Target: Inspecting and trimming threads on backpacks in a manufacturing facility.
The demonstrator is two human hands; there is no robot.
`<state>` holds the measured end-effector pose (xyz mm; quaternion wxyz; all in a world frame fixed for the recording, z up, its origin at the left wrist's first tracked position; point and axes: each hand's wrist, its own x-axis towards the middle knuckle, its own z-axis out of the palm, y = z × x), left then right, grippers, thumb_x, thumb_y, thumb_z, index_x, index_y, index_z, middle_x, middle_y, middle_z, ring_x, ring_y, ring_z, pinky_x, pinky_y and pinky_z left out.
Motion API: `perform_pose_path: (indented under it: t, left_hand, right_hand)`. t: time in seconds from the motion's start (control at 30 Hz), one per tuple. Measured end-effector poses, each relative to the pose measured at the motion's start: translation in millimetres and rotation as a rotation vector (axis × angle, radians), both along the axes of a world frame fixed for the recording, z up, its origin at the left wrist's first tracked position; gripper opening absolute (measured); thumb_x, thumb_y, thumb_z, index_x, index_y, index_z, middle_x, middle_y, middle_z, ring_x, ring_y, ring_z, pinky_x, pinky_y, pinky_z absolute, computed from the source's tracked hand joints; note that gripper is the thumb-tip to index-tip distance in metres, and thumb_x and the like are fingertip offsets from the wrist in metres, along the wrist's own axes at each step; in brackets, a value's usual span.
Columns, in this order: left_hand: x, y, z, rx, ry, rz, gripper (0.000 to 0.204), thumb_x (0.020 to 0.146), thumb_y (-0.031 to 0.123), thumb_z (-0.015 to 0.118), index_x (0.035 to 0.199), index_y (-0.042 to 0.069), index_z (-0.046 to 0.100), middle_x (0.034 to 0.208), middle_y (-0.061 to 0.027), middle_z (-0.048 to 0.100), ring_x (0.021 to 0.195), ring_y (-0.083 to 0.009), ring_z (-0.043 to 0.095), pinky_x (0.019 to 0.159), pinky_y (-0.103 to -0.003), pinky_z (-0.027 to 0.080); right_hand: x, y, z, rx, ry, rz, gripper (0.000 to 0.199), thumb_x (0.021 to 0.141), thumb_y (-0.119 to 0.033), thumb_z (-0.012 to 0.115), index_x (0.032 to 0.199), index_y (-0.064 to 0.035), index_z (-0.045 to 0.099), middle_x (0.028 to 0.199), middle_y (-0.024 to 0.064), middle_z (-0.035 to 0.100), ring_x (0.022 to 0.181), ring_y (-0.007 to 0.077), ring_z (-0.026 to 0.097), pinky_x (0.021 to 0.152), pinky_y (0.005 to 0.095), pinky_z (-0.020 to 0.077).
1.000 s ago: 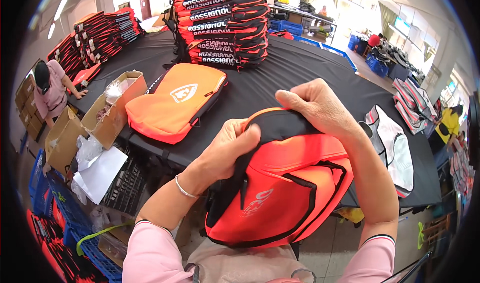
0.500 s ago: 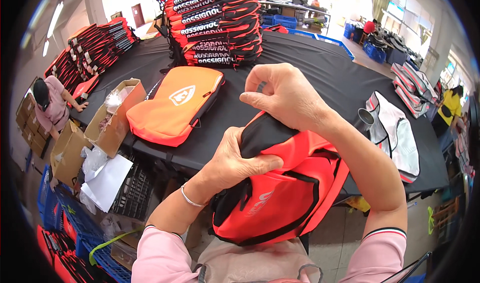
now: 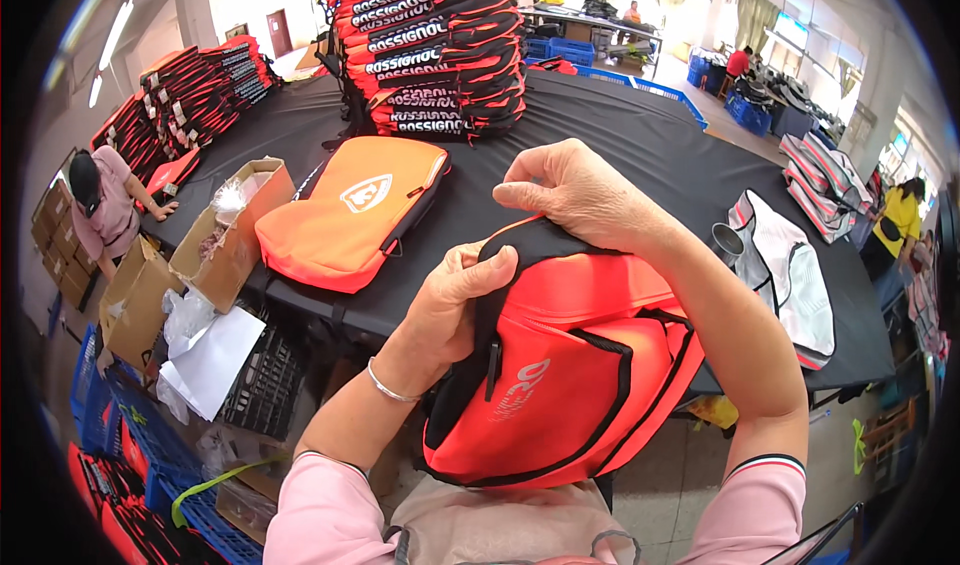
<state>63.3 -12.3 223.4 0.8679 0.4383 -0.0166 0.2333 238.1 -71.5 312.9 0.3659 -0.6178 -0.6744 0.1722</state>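
Note:
A red-orange backpack with black trim and zips is held tilted against my body, below the table edge. My left hand is closed on the black fabric at its upper left, thumb on top. My right hand is bent over the bag's upper edge, thumb and fingers pinched together just above a thin orange edging. Whatever sits in that pinch is too small to make out. On the table to the left lies an orange backpack with a white shield emblem.
A tall stack of red and black bags stands on the black-covered table. Cardboard boxes and blue crates are at left. A metal cup and a white bag lie right. A co-worker leans at far left.
My left hand has shifted slightly left and up along the black edge, its thumb now on the black fabric. My right hand has moved slightly right and down, and the backpack's front has turned upward.

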Motion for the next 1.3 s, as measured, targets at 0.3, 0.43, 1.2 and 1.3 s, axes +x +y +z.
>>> perform_pose_path:
  t: [0.3, 0.43, 1.2, 1.3]
  left_hand:
    - [-5, 11, -3, 0.070, -0.096, -0.020, 0.035, 0.099, 0.027, 0.060, 0.118, -0.002, 0.062, 0.107, -0.0065, 0.069, 0.096, -0.0110, 0.066, 0.085, -0.028, 0.055]
    - [-13, 13, 8, 0.659, 0.077, 0.373, 0.042, 0.091, 0.021, 0.073, 0.122, -0.003, 0.058, 0.108, -0.0035, 0.061, 0.094, -0.0072, 0.059, 0.082, -0.022, 0.050]
    - [-33, 127, 34, 0.786, 0.300, 0.880, 0.040, 0.104, 0.030, 0.049, 0.114, -0.005, 0.065, 0.102, -0.0090, 0.068, 0.087, -0.0128, 0.063, 0.078, -0.026, 0.050]
    - [45, 171, 56, 1.149, 0.315, 0.891, 0.041, 0.102, 0.026, 0.048, 0.125, -0.005, 0.062, 0.112, -0.0068, 0.068, 0.096, -0.0111, 0.062, 0.087, -0.026, 0.049]
  right_hand:
    - [4, -42, -21, 0.327, -0.290, 0.155, 0.038, 0.093, -0.041, 0.062, 0.108, -0.0050, 0.063, 0.104, 0.0118, 0.062, 0.103, 0.0298, 0.057, 0.091, 0.0375, 0.0459]
    - [-1, -55, -24, 0.247, -0.374, 0.016, 0.043, 0.091, -0.046, 0.063, 0.096, -0.0031, 0.062, 0.081, 0.0190, 0.064, 0.079, 0.0381, 0.064, 0.068, 0.0433, 0.0493]
    - [115, -143, 0, 0.365, -0.199, -0.605, 0.046, 0.097, -0.032, 0.062, 0.062, -0.0066, 0.049, 0.059, -0.0094, 0.040, 0.057, 0.0021, 0.036, 0.050, 0.0254, 0.0280]
    - [171, -104, 30, 0.307, 0.134, -0.655, 0.041, 0.097, -0.038, 0.061, 0.072, -0.0056, 0.063, 0.063, -0.0040, 0.056, 0.053, 0.0043, 0.046, 0.049, 0.0248, 0.0381]
